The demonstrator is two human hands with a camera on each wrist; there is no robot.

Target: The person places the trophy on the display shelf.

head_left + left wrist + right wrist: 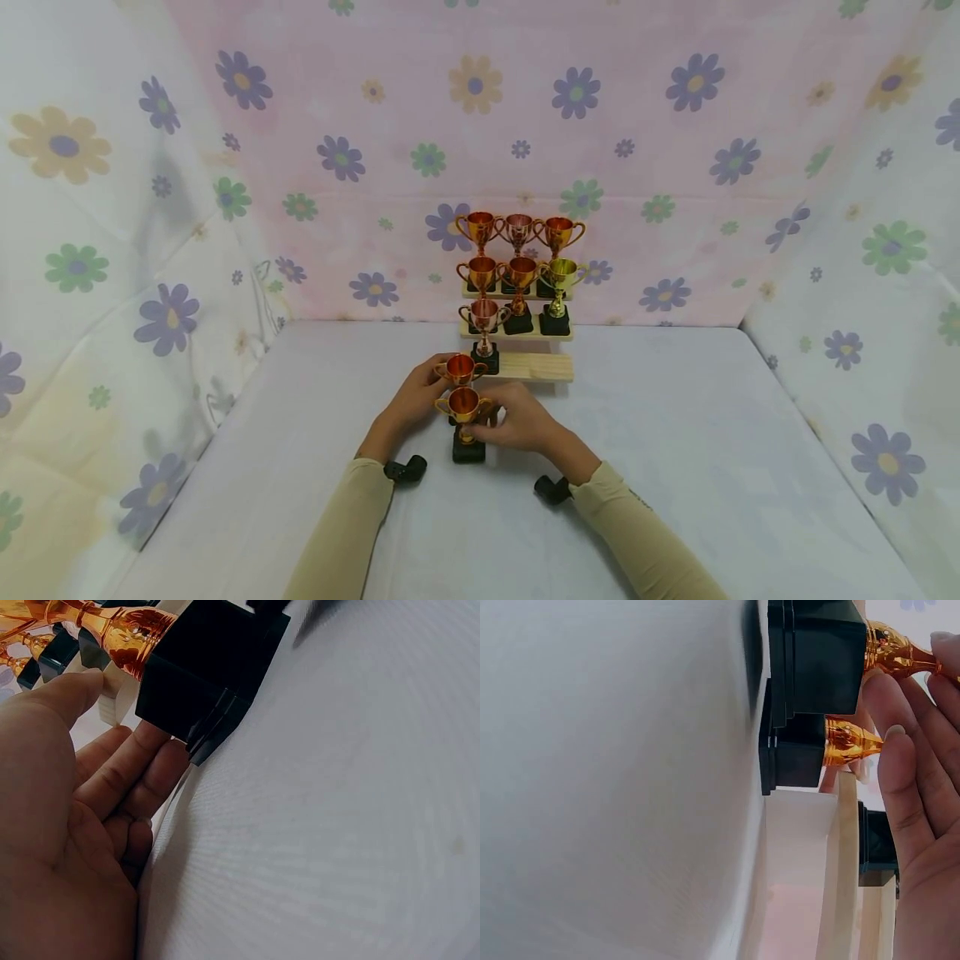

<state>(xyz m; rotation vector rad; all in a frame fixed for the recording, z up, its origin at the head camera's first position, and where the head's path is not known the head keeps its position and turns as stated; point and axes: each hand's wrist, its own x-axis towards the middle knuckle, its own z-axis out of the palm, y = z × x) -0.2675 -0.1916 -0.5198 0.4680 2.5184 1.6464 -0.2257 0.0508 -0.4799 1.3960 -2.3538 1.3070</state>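
Two small gold trophies with black square bases are upright on the white table in front of the stand, one behind the other. My right hand (522, 419) pinches the nearer trophy (463, 405) by its narrow stem, between thumb and fingers. The farther trophy (460, 369) is partly hidden behind it. My left hand (420, 393) is at the left of that farther trophy. In the left wrist view its loosely extended fingertips (161, 769) are right at the black base (199, 675), the thumb apart from the stem.
Just beyond my hands is a stepped wooden stand (536, 367) with several trophies in rows. A copper-pink trophy (483, 317) stands at the left end of its lowest step. Flowered cloth (480, 158) encloses the back and sides of the white table (675, 467).
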